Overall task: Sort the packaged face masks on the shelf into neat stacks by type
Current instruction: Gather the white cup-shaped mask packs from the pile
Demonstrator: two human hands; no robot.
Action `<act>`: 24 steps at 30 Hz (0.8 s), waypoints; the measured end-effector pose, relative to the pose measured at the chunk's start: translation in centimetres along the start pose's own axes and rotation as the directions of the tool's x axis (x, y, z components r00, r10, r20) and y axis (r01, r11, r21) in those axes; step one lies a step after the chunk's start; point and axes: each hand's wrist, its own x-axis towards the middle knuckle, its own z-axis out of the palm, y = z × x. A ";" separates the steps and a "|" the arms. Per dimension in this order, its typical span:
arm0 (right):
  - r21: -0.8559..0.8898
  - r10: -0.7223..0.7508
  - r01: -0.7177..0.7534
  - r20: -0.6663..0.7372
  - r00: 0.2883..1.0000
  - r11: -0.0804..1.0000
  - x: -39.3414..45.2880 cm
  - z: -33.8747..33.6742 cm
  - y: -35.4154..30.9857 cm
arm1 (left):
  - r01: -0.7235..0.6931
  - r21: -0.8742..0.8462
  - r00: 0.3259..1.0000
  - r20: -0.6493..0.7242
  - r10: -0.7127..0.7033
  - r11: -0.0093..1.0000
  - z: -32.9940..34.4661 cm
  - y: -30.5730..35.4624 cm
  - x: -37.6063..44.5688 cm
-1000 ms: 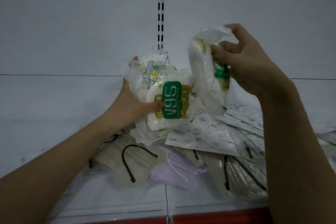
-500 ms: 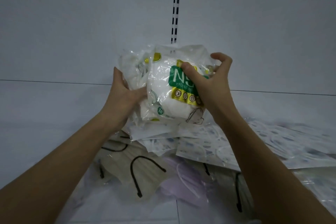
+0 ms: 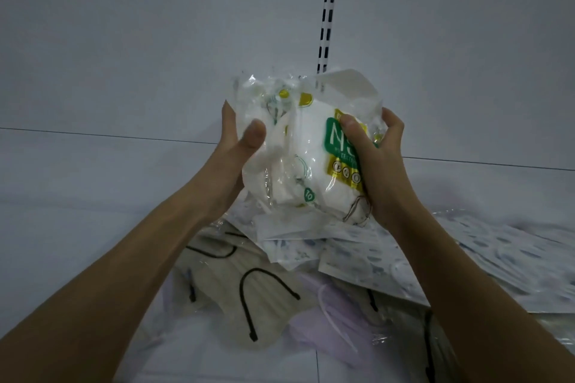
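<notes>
Bundle of white mask packs [image 3: 298,152], green label reading "N9", badge "10", gripped between left hand [image 3: 236,146] and right hand [image 3: 376,162] above shelf [image 3: 77,196].

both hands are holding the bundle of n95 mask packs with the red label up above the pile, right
Not quite: the label on the front pack is green with yellow, not red. The head view shows it partly under the right hand. The rest holds: the left hand and right hand grip the bundle of N95 mask packs above the pile on the shelf.
</notes>
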 end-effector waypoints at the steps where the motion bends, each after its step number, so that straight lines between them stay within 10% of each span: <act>1: 0.000 -0.001 0.001 0.003 1.000 1.000 0.2 -0.1 0.2 | -0.025 0.049 1.000 -0.005 0.025 0.999 0.1 -0.1 0.0; 13: -0.099 0.128 -0.121 0.069 0.989 0.988 -0.6 0.9 -1.0 | 0.074 -0.012 0.997 -0.029 -0.075 0.997 1.3 1.8 -0.8; 24: -0.058 0.171 -0.162 0.424 0.889 0.985 -3.0 8.9 -5.2 | 0.086 -0.131 0.945 -0.302 -0.123 0.988 -6.7 7.1 -8.0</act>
